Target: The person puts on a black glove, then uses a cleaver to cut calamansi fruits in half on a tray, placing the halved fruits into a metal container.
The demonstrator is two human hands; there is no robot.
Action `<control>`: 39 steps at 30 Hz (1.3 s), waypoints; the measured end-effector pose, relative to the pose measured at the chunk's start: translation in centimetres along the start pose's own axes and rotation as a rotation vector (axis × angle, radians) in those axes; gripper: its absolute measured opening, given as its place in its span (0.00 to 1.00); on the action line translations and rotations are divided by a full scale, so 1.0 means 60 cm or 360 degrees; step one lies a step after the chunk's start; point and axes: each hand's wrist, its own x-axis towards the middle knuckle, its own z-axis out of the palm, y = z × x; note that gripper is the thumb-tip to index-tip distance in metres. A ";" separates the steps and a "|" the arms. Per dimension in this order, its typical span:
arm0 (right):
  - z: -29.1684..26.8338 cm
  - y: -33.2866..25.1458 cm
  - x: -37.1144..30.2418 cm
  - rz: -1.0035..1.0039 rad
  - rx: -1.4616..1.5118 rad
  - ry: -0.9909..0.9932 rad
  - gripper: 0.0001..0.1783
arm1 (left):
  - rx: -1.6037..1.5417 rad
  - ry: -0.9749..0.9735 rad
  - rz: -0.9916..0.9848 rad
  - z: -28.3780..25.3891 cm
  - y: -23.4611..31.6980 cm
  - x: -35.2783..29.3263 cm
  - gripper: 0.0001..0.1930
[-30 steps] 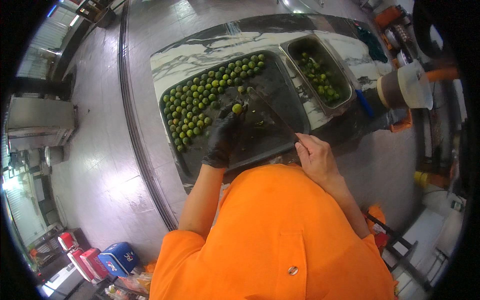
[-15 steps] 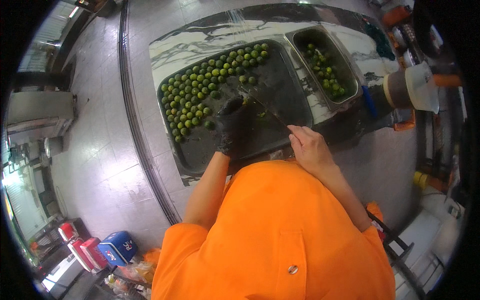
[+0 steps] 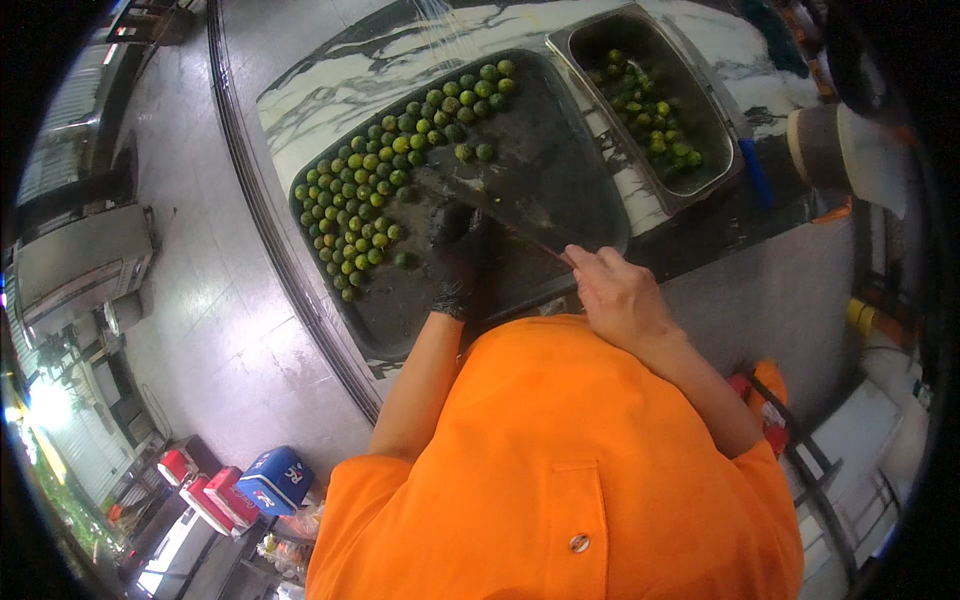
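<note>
My left hand (image 3: 458, 245), in a black glove, is curled low over the dark tray (image 3: 560, 130). Whatever lies under its fingers is hidden. My right hand (image 3: 620, 292) is bare and closed round the handle of a knife (image 3: 525, 228). The thin blade slants left across the tray, its front part close beside the gloved fingers. Many small green limes (image 3: 365, 185) are packed along the tray's left and far sides. A couple of them sit apart near the middle. Small wet bits are scattered on the tray's dark surface.
Right of the tray stands a deep metal pan (image 3: 722, 178) with cut green limes (image 3: 650, 115) inside. A blue-handled thing (image 3: 756, 172) lies beside it, with a pale round tub (image 3: 850, 150) further right. The marble-patterned tabletop (image 3: 330, 85) shows beyond the tray.
The view has shifted, so the tray and pan appear a little further up. The yellowish piece that showed by the gloved fingers is no longer visible. The knife remains in my right hand.
</note>
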 end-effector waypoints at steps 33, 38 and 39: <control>-0.019 0.033 0.031 -0.0096 -0.0020 -0.0313 0.19 | 0.0315 -0.0079 -0.0161 -0.008 0.011 -0.024 0.08; -0.019 0.031 0.036 -0.0111 -0.0067 -0.0363 0.19 | 0.0270 -0.0007 -0.0026 -0.007 -0.028 -0.032 0.09; -0.021 0.028 0.040 -0.0097 -0.0074 -0.0390 0.19 | 0.0177 0.0010 -0.0102 -0.006 -0.015 -0.031 0.10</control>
